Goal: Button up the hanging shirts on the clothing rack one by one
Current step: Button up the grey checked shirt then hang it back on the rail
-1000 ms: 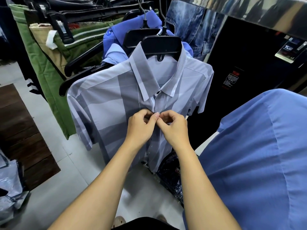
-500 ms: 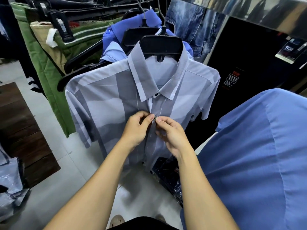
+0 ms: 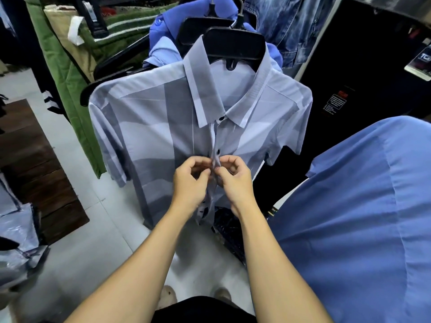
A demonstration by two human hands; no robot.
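Both my hands, left hand [image 3: 190, 183] and right hand [image 3: 235, 180], grip pinched on the placket of the grey shirt [image 3: 149, 136] hanging on its black hanger [image 3: 235, 46]; thin, limp cloth, so I'd pinch beside the buttonhole.

A grey-and-lilac short-sleeved shirt [image 3: 149, 127] is hung facing forward on a black hanger [image 3: 235, 46]; two upper dark buttons are fastened, the lower placket left open.
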